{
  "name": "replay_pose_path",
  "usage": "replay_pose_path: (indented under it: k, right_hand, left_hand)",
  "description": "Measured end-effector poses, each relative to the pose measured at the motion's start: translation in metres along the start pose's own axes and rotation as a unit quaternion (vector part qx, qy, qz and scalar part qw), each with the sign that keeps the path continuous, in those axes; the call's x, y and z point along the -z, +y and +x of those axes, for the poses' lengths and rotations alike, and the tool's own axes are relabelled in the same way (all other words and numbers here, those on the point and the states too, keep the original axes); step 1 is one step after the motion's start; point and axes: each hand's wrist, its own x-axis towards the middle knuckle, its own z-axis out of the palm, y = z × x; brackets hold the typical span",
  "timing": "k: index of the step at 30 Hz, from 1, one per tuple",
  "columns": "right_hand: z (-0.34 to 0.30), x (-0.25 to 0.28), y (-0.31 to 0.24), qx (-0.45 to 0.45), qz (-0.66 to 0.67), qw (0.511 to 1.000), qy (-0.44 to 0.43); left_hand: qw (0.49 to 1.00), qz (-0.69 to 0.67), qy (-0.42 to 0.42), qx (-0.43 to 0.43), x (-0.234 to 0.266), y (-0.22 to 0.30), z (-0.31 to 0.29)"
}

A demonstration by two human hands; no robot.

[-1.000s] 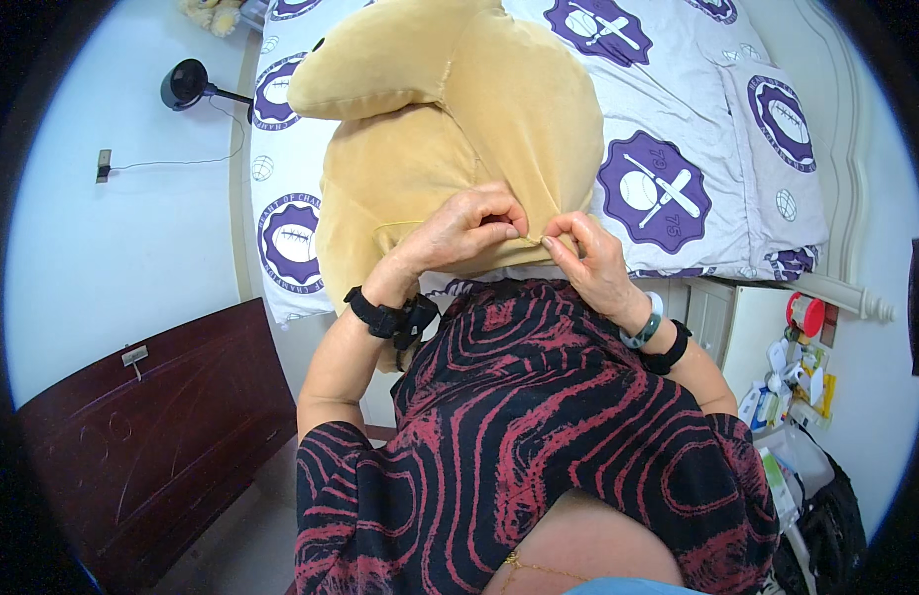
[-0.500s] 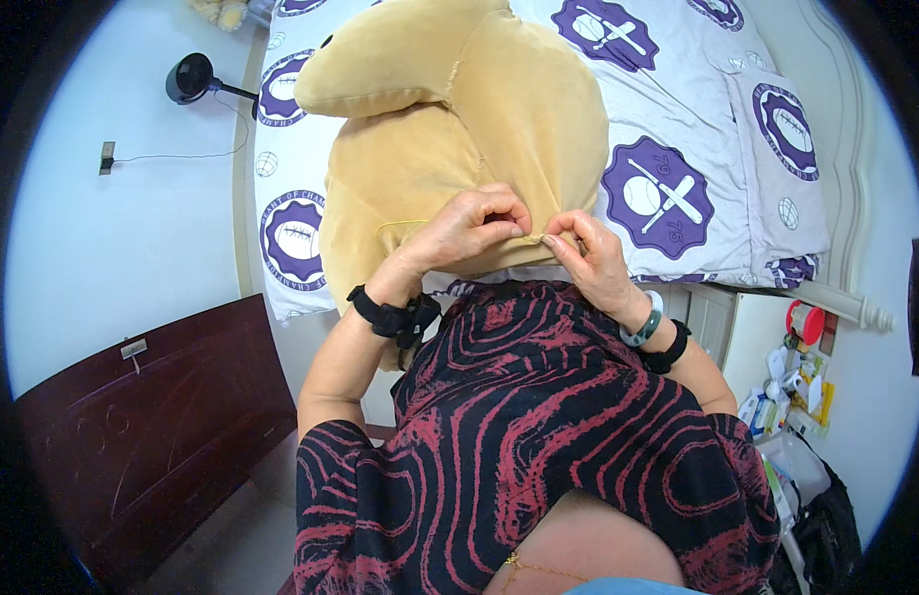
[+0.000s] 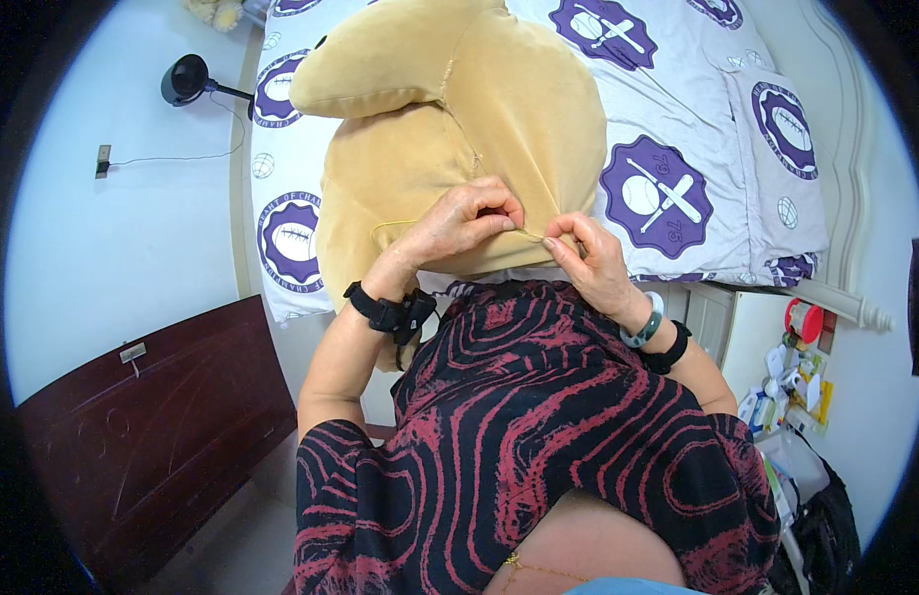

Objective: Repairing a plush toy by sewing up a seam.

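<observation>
On the bed (image 3: 747, 119), one tan plush toy (image 3: 479, 119); left hand (image 3: 459, 223) and right hand (image 3: 588, 253) fingers pinch one thread (image 3: 531, 235).

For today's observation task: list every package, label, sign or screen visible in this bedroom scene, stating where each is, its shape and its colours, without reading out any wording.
Small label: on the dark wooden cabinet top, lower left; pale rectangle.
Packages: heaped by the wall at right, beside the bed foot; small, white, yellow and red, too blurred to tell apart.
Wall plate: on the pale wall, upper left; small grey rectangle with a thin cable.
Screens: none to be seen.
</observation>
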Motion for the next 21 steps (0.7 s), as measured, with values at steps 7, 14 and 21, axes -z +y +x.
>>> replay_pose_path:
  k: [7,14,21]
  right_hand:
    - [0.0013,-0.0002,-0.0013,-0.019,0.006,1.000,-0.005]
    - [0.0026,-0.0017,-0.0019,0.013,0.001,1.000,0.001]
    - [0.0043,-0.0031,-0.0004,0.022,-0.007,1.000,0.006]
  left_hand:
    - [1.000,-0.011,-0.024,0.004,0.0030,0.0061,0.0009]
    - [0.998,-0.049,-0.023,0.037,0.0018,0.0033,-0.0011]
    - [0.994,-0.080,-0.033,0.059,-0.0026,0.0084,0.0002]
